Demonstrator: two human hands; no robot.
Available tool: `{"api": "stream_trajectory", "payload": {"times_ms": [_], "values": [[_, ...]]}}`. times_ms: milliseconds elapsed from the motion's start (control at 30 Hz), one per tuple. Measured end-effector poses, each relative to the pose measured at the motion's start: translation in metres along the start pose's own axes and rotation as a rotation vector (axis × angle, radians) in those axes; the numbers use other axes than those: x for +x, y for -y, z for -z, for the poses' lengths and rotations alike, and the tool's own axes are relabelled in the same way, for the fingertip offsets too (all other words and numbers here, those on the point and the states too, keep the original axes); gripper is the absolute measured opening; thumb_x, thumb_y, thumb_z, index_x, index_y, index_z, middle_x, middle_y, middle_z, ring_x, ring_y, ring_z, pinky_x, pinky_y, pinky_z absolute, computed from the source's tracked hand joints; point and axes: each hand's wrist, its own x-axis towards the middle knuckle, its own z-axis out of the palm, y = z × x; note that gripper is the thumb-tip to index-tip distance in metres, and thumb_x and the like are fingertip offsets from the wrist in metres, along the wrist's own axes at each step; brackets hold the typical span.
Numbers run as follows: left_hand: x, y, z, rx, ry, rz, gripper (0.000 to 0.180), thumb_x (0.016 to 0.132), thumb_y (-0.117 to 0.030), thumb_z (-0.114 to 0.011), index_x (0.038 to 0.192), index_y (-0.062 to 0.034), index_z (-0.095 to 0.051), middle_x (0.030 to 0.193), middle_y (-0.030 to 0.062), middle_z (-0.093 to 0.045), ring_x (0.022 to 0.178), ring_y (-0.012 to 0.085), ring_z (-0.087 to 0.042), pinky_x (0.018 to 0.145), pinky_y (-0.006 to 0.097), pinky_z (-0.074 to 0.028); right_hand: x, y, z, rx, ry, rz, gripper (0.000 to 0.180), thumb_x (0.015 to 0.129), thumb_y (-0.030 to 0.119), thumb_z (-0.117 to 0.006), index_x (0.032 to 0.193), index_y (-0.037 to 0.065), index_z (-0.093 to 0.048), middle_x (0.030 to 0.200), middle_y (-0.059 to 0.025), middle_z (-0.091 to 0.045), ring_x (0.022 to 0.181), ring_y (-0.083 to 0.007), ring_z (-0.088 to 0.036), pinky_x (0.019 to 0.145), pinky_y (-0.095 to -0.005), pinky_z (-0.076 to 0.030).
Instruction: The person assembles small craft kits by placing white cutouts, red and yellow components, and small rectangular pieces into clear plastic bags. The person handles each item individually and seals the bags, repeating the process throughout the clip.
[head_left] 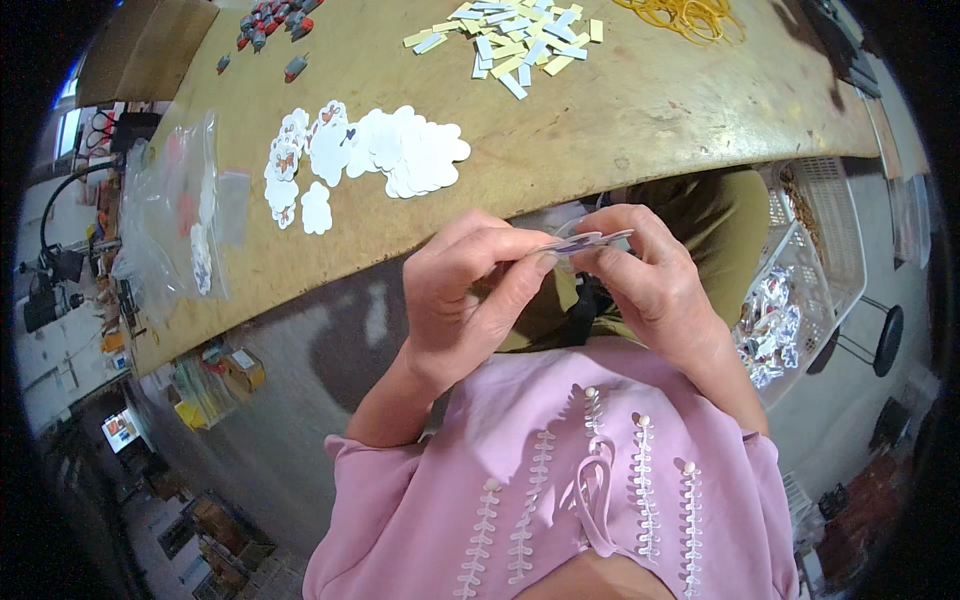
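Both hands pinch one thin flat card (582, 241) between them, left hand (470, 290) and right hand (650, 275) fingers closed.

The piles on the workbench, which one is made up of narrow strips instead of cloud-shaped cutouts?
The pile of yellow and pale strips at the far edge of the workbench. The nearer pile of white cutouts holds scalloped, cloud-like shapes.

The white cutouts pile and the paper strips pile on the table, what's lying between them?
Bare table between the cutouts and strips, in the head view.
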Motion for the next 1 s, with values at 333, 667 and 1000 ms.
{"api": "stream_trajectory", "payload": {"times_ms": [333,667,1000], "values": [[0.002,-0.005,0.029,0.450,0.284,-0.090,0.016,0.085,-0.004,-0.081,0.099,-0.0096,-0.075,0.087,0.0065,-0.068,0.079,0.0281,-0.067,0.069,0.040,-0.054,0.002,0.009,0.003,0.036,0.151,-0.023,0.031,0.076,-0.009,-0.071,0.106,0.000,-0.072,0.111,-0.0169,-0.067,0.099,-0.0346,-0.068,0.082,-0.0395,-0.058],[0.003,0.013,0.011,0.278,0.250,-0.089,0.009,0.085,-0.008,-0.076,0.084,-0.0085,-0.068,0.084,0.0080,-0.058,0.083,0.0308,-0.062,0.076,0.043,-0.053,-0.004,0.011,-0.008,0.142,0.166,-0.091,0.027,0.081,-0.006,-0.071,0.107,0.000,-0.072,0.111,-0.0168,-0.067,0.101,-0.0340,-0.068,0.082,-0.0399,-0.059],[0.005,0.013,0.023,0.394,0.433,-0.133,0.021,0.084,-0.006,-0.079,0.105,-0.0063,-0.073,0.102,0.0089,-0.067,0.099,0.0310,-0.062,0.085,0.042,-0.052,-0.002,0.007,-0.012,0.126,0.132,-0.002,0.022,0.081,-0.005,-0.071,0.103,0.000,-0.068,0.104,-0.0148,-0.067,0.094,-0.0337,-0.067,0.078,-0.0409,-0.057]]}}
